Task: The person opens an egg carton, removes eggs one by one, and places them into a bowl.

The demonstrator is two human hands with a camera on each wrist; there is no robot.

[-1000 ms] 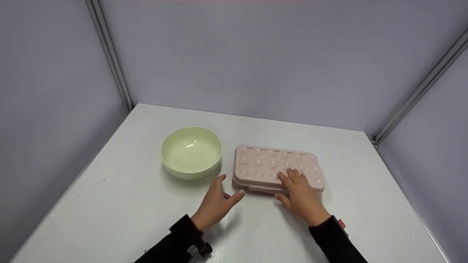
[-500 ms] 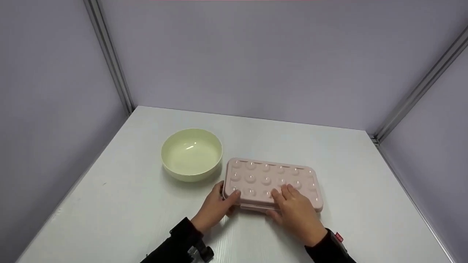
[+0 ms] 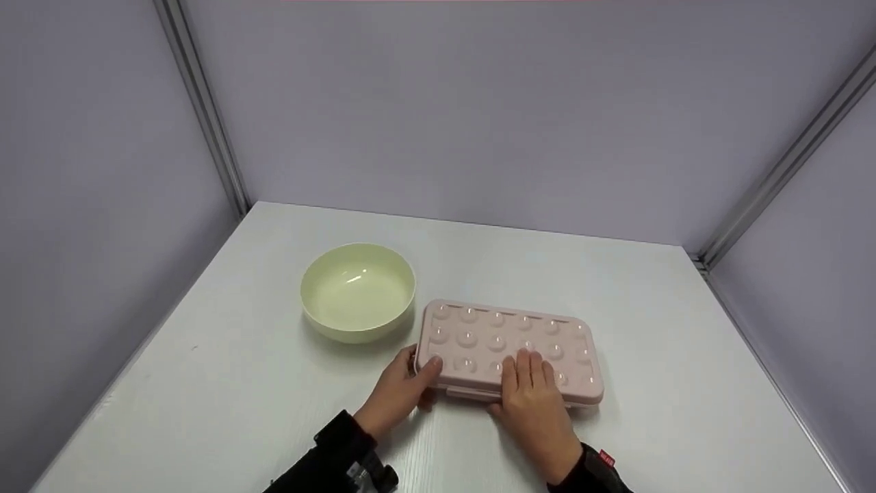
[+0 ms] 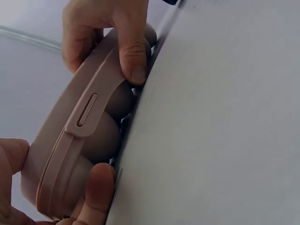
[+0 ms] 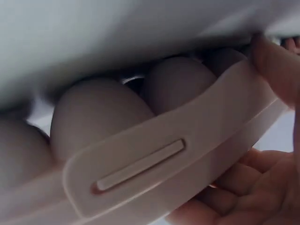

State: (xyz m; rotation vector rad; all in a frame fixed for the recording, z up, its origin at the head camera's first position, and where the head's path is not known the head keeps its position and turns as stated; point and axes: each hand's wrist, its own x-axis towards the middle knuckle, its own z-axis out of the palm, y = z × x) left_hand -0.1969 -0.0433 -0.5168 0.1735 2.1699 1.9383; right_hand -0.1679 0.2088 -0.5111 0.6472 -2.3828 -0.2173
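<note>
A pink plastic egg box (image 3: 482,350) with a bumpy lid lies on the table, lid closed. My left hand (image 3: 395,392) grips its near left corner, thumb on top and other fingers at the side and underneath. Across the lid's front part lie the fingers of my right hand (image 3: 538,419); its thumb presses the front side by the clasp (image 4: 86,110), as the left wrist view shows. Up close in the right wrist view are the clasp's slot (image 5: 140,165) and the rounded egg cups (image 5: 96,110) below it. The lid hides whatever is inside.
A pale green bowl (image 3: 356,305) stands just left of the box, behind my left hand, with nothing visible in it. The white table (image 3: 205,404) is bounded by grey panels (image 3: 438,109) at the back and both sides.
The egg box has come nearer to me and slightly left. My left hand has gone from beside the box to gripping its corner. My right hand has shifted left along the front edge.
</note>
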